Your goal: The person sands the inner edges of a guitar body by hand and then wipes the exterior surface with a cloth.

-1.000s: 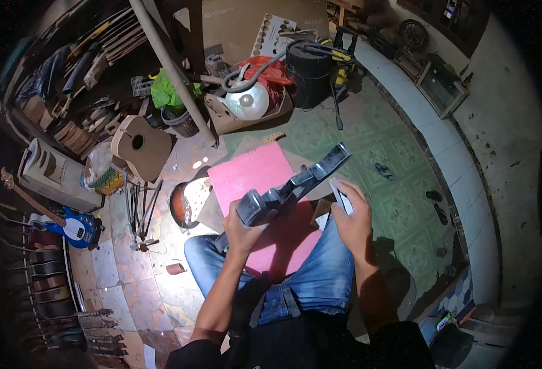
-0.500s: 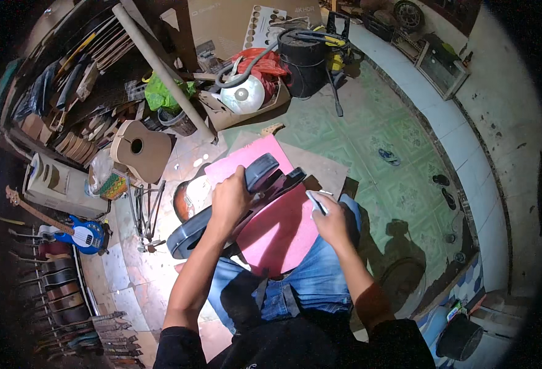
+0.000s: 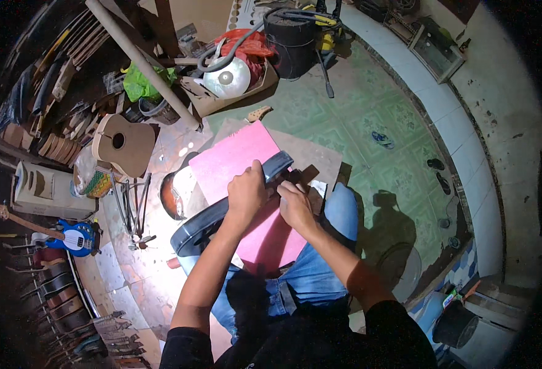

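I sit with a pink sheet spread over my knees and the floor. Across it lies a long dark guitar-shaped part, running from lower left to upper right. My left hand grips its upper side near the middle. My right hand rests just beside it on the part's right end, fingers curled; a small pale piece shows at its far side, and whether the hand holds it I cannot tell. My jeans show under the sheet.
An unfinished acoustic guitar body stands at left beside a blue electric guitar. A long pole leans across the back. A black bucket, a round metal lid in a cardboard box, and green tiled floor lie beyond.
The dark part was lifted in front of me a second ago; now it lies low across the pink sheet. Both hands have come together on it near its middle.
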{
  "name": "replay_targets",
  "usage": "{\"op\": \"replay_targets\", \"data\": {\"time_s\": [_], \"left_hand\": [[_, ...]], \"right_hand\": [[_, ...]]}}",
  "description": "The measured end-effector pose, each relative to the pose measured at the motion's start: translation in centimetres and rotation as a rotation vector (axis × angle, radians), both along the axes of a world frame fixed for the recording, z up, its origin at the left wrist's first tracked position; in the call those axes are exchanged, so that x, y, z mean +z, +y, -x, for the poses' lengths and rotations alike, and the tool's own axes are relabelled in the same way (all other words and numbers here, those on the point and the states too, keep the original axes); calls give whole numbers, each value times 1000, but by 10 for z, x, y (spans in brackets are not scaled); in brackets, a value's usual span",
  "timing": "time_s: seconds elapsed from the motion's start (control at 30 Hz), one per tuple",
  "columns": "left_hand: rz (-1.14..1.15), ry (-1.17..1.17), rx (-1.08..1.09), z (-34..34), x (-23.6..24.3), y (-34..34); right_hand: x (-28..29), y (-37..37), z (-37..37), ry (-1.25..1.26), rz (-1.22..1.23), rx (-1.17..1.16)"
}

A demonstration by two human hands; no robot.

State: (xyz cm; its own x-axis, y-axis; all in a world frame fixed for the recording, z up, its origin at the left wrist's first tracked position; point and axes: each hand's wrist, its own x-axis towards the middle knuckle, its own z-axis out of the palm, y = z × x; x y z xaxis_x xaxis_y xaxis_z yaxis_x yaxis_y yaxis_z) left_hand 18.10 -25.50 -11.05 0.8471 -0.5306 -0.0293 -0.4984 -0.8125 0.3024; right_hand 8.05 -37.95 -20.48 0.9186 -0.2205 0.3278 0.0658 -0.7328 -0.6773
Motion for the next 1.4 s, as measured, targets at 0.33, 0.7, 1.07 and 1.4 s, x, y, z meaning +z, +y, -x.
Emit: {"op": "replay_targets", "data": {"time_s": [0.33,0.7,1.07,1.4], "left_hand": [[26,26,16,-15,-5,6],[-187,264,-48,-29,10,24],[-322,142,69,-25,22,33],[-275,109,64,-18,18,34]], "right_hand": [[-1,-1,-13,45,135,21],[9,-18,-23,-2,210,50],[21,-20,-33,206,317,-9],[36,-6,-25,283,320,101]]}}
